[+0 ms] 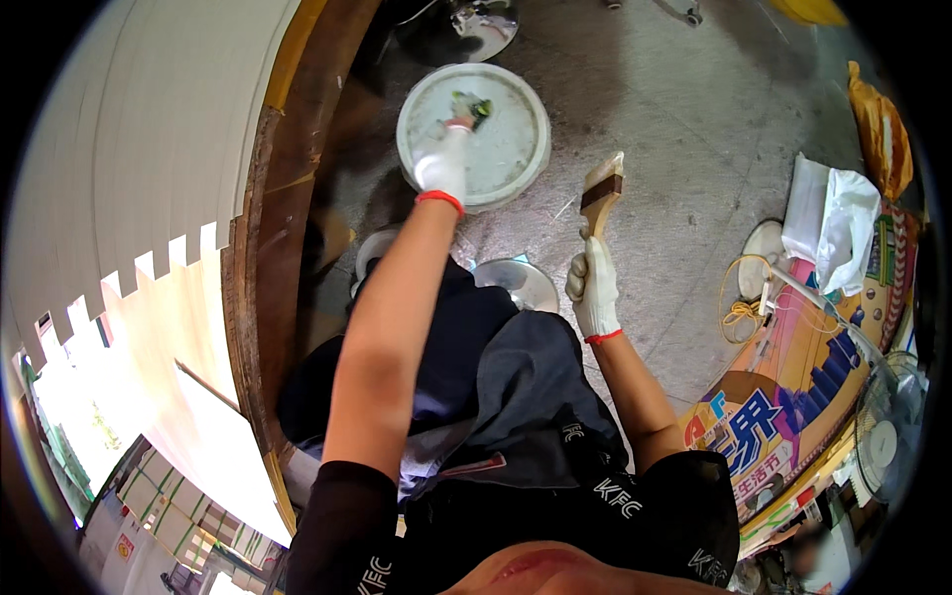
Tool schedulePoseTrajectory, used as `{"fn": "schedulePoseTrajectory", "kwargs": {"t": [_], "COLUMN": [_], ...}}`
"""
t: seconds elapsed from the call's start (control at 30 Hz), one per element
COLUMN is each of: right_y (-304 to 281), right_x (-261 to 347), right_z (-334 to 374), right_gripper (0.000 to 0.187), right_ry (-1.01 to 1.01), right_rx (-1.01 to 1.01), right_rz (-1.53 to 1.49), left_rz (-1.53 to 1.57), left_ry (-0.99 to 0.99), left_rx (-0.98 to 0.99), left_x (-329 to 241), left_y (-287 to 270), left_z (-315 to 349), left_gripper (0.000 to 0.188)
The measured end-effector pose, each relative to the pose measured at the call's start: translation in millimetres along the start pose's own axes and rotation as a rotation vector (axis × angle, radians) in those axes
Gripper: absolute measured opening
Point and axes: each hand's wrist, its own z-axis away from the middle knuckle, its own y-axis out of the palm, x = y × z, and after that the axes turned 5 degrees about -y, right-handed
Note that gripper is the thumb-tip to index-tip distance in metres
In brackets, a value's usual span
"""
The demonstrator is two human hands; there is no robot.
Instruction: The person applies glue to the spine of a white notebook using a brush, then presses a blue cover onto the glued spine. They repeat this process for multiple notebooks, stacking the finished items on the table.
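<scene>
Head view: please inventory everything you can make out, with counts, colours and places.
Brush: one, wooden with dark band, upper centre
Round container: one, white, top centre
Blurred item: one, greenish, above container
Shiny round objects: two, silver, top and middle
Stacked sheets: many, pale grey, left
White bag: one, right
Orange bag: one, upper right
Cable: one visible, yellow, right
Printed board: one, multicoloured, lower right
Fan: one, pale, far right
Edge clutter: unclear
Left hand: one, white glove, over container
Right hand: one, white glove, gripping brush
</scene>
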Motion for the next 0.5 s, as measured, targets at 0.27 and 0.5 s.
{"fn": "schedulePoseTrajectory", "kwargs": {"t": [0.27,0.5], "right_y": [0,-23], "right_x": [-15,-24], "right_z": [-1,-6], "right_gripper": [0.031,0.038], "right_ry": [0.053,0.025], "right_rx": [-0.028,-0.158], "right_rz": [0.028,0.152], "left_rz": [0.289,0.208], "left_ry": [-0.142,-0.006], "left_rx": [0.058,-0.392], "left_x": [68,98], "left_y": [-85,-131], "left_z": [-93,-195], "left_gripper": [0.008,0.024]}}
